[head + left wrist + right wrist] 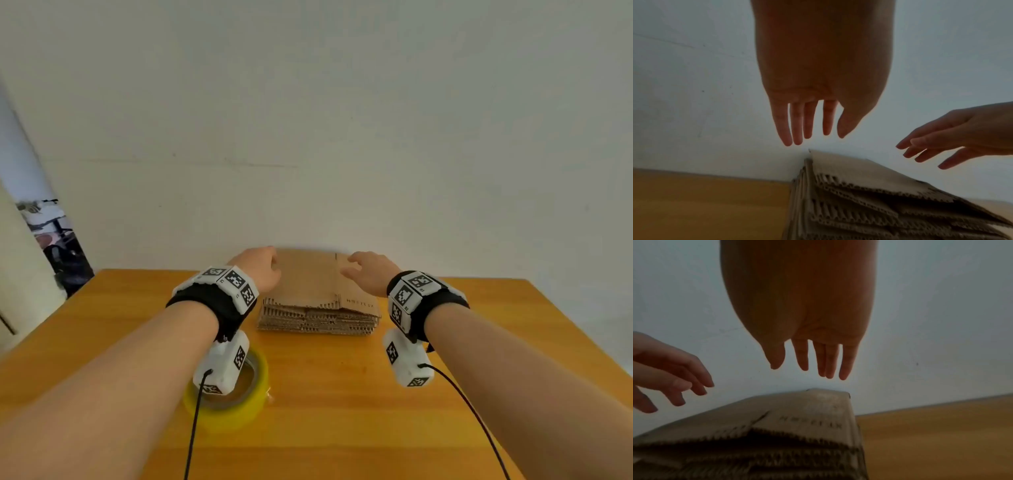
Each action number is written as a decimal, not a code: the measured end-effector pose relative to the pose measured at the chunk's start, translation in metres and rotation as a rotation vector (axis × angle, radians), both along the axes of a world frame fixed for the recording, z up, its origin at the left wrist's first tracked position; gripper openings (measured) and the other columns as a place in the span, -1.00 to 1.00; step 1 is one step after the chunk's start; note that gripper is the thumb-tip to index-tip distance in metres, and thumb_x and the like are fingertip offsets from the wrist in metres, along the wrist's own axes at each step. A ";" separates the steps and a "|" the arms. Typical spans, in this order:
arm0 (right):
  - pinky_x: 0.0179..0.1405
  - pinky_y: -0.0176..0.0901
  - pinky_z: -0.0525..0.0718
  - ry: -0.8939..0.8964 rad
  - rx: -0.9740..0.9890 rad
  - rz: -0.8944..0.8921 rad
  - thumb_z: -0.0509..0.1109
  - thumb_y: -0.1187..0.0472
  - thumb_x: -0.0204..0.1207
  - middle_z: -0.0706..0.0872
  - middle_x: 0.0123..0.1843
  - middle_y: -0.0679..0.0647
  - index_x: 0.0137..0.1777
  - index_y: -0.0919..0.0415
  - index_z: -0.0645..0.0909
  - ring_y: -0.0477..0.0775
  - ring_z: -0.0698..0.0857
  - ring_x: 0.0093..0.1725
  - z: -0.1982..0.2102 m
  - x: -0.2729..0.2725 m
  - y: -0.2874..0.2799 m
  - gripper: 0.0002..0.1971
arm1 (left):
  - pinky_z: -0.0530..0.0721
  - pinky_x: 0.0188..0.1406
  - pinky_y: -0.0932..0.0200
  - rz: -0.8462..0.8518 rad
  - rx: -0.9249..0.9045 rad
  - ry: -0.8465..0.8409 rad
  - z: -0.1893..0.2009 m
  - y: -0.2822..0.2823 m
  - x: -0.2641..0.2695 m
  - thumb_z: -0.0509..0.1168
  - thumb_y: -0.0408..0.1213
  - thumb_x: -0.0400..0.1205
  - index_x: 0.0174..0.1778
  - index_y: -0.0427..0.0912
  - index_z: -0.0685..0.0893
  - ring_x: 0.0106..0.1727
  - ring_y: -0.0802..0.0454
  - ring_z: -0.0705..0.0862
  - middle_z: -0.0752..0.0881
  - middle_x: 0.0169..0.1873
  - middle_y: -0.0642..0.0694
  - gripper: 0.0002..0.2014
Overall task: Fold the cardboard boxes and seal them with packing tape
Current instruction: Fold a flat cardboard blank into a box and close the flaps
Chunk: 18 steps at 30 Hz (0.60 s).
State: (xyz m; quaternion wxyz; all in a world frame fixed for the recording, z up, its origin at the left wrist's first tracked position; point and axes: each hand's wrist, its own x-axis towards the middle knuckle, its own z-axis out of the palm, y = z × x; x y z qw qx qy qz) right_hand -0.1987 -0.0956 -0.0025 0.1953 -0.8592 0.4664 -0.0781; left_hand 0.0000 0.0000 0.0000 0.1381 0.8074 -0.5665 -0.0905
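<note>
A stack of flattened cardboard boxes (317, 294) lies at the far middle of the wooden table, against the wall. My left hand (262, 267) hovers over the stack's far left corner, fingers straight and spread (797, 126), holding nothing. My right hand (366, 270) hovers over the stack's right side, fingers also extended (826, 360) and clear of the cardboard (807, 410). A roll of yellow packing tape (233, 397) lies flat on the table under my left forearm, partly hidden by the wrist camera. In the left wrist view the corrugated edges of the stack (859, 194) show below the fingers.
The wooden table (342, 394) reaches to a plain white wall (308, 137) just behind the stack. Black cables run from both wrist cameras toward me. At the far left a gap shows dark clutter (51, 240) beyond the table.
</note>
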 end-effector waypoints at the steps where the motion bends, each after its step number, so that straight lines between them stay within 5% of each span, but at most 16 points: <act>1: 0.47 -0.04 0.36 0.007 0.014 -0.009 0.15 -0.06 0.70 0.40 0.59 0.14 0.59 0.22 0.29 0.14 0.41 0.54 -0.004 -0.002 0.002 -0.45 | 0.52 0.21 0.10 0.014 0.017 0.017 -0.004 0.001 -0.001 0.15 -0.18 0.70 0.45 -0.18 0.43 0.31 -0.12 0.58 0.56 0.37 -0.18 -0.61; 6: 0.31 -0.01 0.53 0.074 0.116 -0.095 0.24 -0.16 0.61 0.48 0.51 0.20 0.59 0.27 0.23 0.20 0.54 0.40 -0.028 -0.007 0.004 -0.31 | 0.51 0.25 0.07 0.080 0.082 0.049 -0.015 0.002 -0.009 0.14 -0.17 0.71 0.56 -0.25 0.29 0.38 -0.16 0.53 0.47 0.46 -0.23 -0.50; 10: 0.24 -0.04 0.57 0.048 0.152 -0.135 0.28 -0.16 0.60 0.54 0.45 0.22 0.57 0.30 0.23 0.19 0.59 0.35 -0.030 -0.009 0.005 -0.29 | 0.54 0.14 0.11 0.098 0.109 0.063 -0.016 0.002 -0.010 0.20 -0.19 0.69 0.51 -0.30 0.34 0.29 -0.14 0.58 0.56 0.34 -0.24 -0.51; 13: 0.26 -0.08 0.55 -0.015 0.190 -0.174 0.31 -0.09 0.61 0.53 0.46 0.23 0.54 0.34 0.28 0.20 0.56 0.40 -0.029 -0.010 0.006 -0.33 | 0.54 -0.15 0.23 0.119 0.106 0.091 -0.018 -0.001 -0.008 0.34 -0.19 0.62 0.08 -0.18 0.55 -0.04 -0.01 0.60 0.60 -0.10 -0.07 -0.80; 15: 0.26 -0.08 0.54 -0.065 0.222 -0.200 0.36 -0.06 0.59 0.51 0.47 0.23 0.52 0.34 0.29 0.20 0.53 0.41 -0.030 -0.012 0.006 -0.34 | 0.42 -0.36 0.35 0.157 0.075 0.136 -0.018 0.000 -0.010 0.42 -0.18 0.56 -0.33 -0.02 0.32 -0.20 0.07 0.51 0.42 -0.34 0.06 -0.65; 18: 0.23 -0.07 0.54 -0.130 0.249 -0.223 0.42 -0.06 0.54 0.48 0.48 0.21 0.55 0.31 0.24 0.20 0.51 0.42 -0.031 -0.016 0.006 -0.28 | 0.44 -0.33 0.34 0.185 0.050 0.182 -0.016 0.002 -0.015 0.48 -0.18 0.51 -0.37 -0.02 0.27 -0.09 -0.01 0.54 0.44 -0.34 0.06 -0.57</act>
